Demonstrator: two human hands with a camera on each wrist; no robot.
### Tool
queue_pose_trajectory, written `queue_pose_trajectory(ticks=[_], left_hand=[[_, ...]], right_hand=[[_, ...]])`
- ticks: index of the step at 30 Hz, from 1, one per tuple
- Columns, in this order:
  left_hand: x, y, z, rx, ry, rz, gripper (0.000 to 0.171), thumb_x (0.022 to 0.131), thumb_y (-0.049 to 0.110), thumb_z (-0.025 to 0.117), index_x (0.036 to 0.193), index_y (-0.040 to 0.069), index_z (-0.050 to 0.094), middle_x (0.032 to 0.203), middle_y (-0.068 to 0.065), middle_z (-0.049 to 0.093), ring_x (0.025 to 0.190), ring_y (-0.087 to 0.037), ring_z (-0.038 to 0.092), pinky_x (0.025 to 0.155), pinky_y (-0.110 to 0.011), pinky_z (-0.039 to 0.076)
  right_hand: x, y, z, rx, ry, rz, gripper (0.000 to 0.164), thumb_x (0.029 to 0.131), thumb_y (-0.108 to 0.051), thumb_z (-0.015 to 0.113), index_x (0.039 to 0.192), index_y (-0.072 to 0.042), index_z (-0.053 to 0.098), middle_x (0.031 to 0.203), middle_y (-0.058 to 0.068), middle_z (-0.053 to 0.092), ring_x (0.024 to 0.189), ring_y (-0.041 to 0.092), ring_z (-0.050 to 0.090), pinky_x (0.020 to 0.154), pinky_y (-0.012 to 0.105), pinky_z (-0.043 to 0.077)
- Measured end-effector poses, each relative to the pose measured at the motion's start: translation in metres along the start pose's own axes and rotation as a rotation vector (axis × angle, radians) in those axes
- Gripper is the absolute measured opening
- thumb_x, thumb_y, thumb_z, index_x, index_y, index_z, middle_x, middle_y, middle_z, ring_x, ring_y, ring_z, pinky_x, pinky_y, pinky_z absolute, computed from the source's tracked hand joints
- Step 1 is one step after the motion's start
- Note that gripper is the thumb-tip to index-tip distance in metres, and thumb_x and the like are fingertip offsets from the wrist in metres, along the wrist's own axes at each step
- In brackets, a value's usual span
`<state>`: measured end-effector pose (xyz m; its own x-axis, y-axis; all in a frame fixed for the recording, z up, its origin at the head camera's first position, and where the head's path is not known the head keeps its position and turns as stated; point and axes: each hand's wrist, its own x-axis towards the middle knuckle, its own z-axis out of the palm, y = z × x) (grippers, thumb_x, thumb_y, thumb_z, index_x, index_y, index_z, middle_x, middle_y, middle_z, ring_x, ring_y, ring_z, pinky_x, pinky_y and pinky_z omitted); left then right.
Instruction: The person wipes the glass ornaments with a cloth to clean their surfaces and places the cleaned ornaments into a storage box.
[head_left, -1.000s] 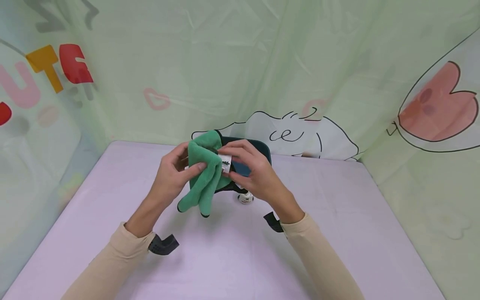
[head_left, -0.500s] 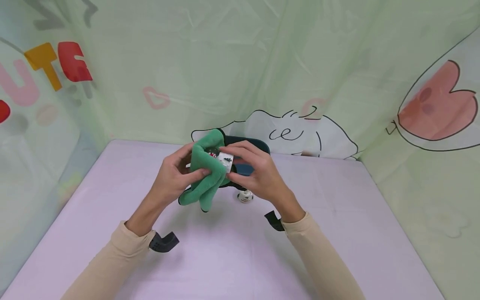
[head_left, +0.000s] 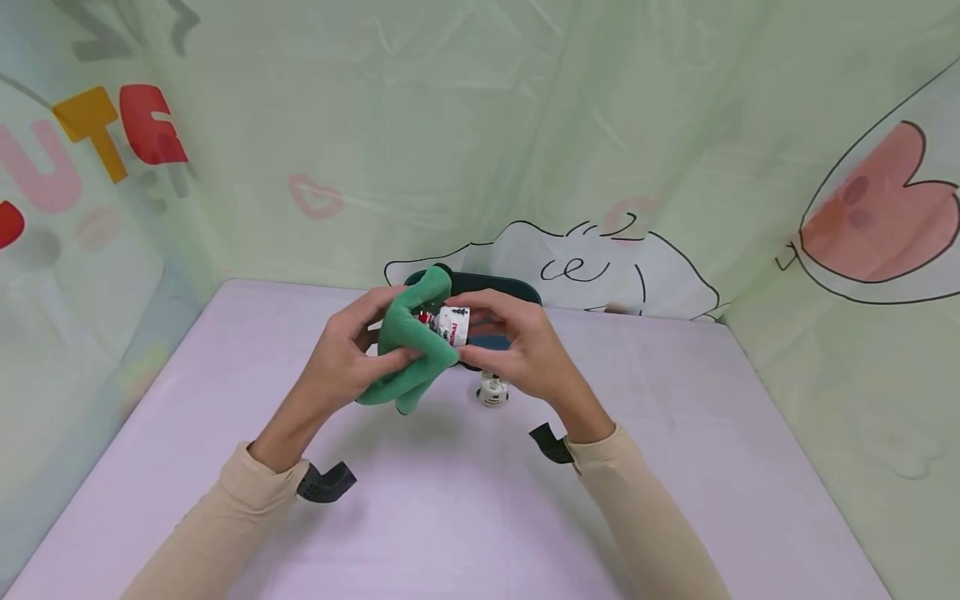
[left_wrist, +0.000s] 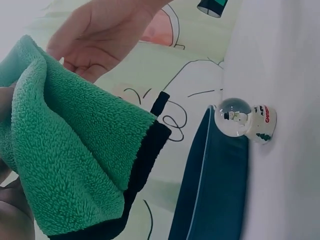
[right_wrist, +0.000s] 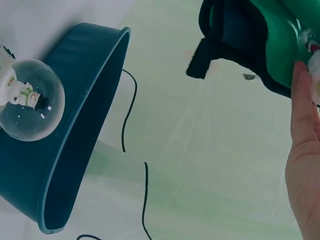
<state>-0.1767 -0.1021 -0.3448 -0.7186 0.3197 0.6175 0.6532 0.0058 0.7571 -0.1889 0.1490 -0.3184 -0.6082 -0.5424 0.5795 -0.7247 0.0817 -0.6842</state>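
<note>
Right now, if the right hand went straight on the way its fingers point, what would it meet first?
Likely the black-edged green cloth, partly around the snow globe that the right hand pinches; then the left hand gripping that cloth. Exact depth is unclear.

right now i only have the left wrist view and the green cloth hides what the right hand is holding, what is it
Observer: In the head view, the right hand holds a snow globe.
Operator: which end of it is tucked in the cloth
Observer: The domed end, which sits among the folds of the green cloth.
Operator: ok and anything printed on the base
Observer: Yes, the head view shows red lettering on the white base.
</note>
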Motion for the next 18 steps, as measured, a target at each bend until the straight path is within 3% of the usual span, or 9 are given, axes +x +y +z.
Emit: queue_pose_trajectory(ticks=[13, 18], left_hand=[[-0.0014, -0.0009, 0.0021, 0.035, -0.028, 0.070, 0.063, 0.079, -0.012, 0.080, 0.136, 0.004, 0.059, 0.126, -0.009, 0.064, 0.113, -0.021, 0.060, 0.087, -0.031, 0.060], [-0.0025, -0.0025, 0.0023, 0.061, -0.049, 0.098, 0.064, 0.078, -0.012, 0.081, 0.136, 0.003, 0.059, 0.129, -0.009, 0.063, 0.115, -0.020, 0.060, 0.087, -0.031, 0.060]], right_hand=[[-0.0004, -0.0044, -0.0019, -0.018, 0.000, 0.138, 0.029, 0.090, -0.007, 0.075, 0.118, -0.007, 0.067, 0.092, 0.004, 0.072, 0.079, 0.018, 0.070, 0.069, 0.032, 0.061], [0.0009, -0.0066, -0.0017, 0.022, -0.008, 0.190, 0.022, 0.093, -0.008, 0.073, 0.114, -0.005, 0.068, 0.086, 0.005, 0.072, 0.072, 0.026, 0.071, 0.064, 0.039, 0.062]])
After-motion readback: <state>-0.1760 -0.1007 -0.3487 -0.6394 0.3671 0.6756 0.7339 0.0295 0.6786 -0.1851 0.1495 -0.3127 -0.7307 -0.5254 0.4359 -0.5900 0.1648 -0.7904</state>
